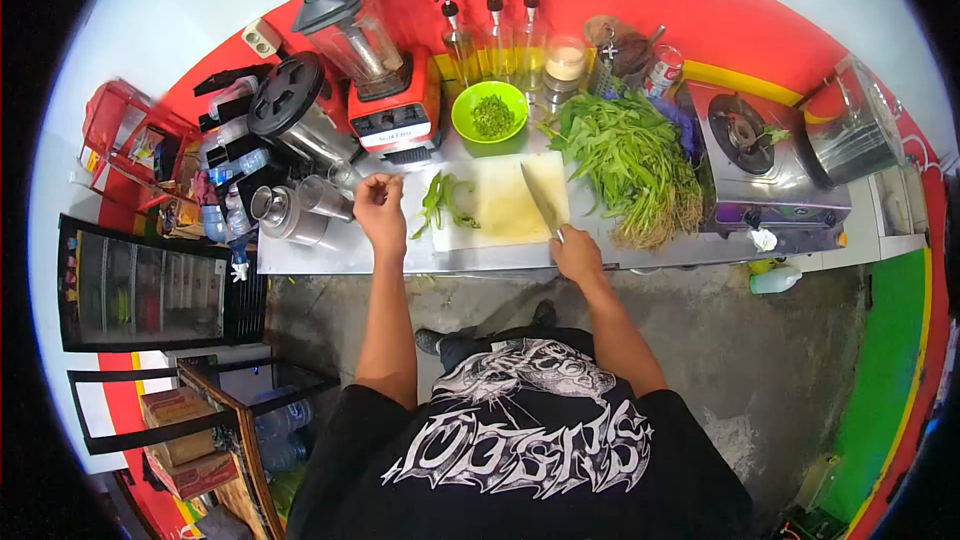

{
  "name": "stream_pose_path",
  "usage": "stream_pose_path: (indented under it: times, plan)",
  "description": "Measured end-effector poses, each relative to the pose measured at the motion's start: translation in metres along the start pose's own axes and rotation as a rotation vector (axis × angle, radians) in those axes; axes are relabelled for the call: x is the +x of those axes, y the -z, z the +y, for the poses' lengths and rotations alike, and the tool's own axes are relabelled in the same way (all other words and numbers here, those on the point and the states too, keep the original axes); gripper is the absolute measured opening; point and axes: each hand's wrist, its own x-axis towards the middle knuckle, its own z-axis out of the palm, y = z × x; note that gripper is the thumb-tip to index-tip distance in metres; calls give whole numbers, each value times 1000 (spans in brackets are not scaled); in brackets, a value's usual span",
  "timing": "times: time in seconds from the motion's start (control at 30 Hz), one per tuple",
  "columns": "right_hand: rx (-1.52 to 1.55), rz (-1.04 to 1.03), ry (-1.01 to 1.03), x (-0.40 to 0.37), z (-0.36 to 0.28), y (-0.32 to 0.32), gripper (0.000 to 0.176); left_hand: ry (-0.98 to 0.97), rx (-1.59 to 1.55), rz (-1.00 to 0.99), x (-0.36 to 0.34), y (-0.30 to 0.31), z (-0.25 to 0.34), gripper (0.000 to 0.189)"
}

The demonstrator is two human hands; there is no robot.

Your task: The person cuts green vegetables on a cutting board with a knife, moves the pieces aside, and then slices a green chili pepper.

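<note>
My right hand (577,254) grips a kitchen knife (543,202) by its handle. The blade points away from me over the right part of a white cutting board (495,232). Left of the board, my left hand (380,208) is raised with its fingers curled together; whatever may be in them is too small to name. Some loose green leaves (437,202) lie across the board's left edge, between my two hands. Behind the board stands a lime-green bowl (510,134) holding chopped greens (492,117). A big bunch of leafy greens with roots (630,160) lies to the right.
A red blender (395,112) and a steel container with a black lid (292,100) stand at the back left. Pump bottles (498,45) line the wall. On the right is a gas stove (765,165) beside a large steel pot (855,135). Glasses (322,198) stand near my left hand.
</note>
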Motion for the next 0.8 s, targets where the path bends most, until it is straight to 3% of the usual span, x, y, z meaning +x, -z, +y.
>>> stream_pose_path:
  times: [0.13, 0.27, 0.4, 0.5, 0.57, 0.8]
  plan:
    - [21, -7, 20, 3, 9, -4, 34, 26, -221, -45, -1, -25, 14, 10]
    - [41, -14, 46, 1, 11, -2, 35, 178, -368, -121, -7, -45, 18, 11]
    - [53, 12, 13, 2, 10, -6, 36, 174, -258, -325, -35, -79, 22, 12]
    - [47, -4, -4, 2, 6, -2, 37, 267, -179, -363, -52, -86, 0, 12]
    - [90, 91, 30, 1, 8, -5, 31, 319, -142, -333, -64, -80, -16, 11]
    - [156, 108, 55, -3, 11, -1, 34, 459, 75, -251, -82, -30, -53, 9]
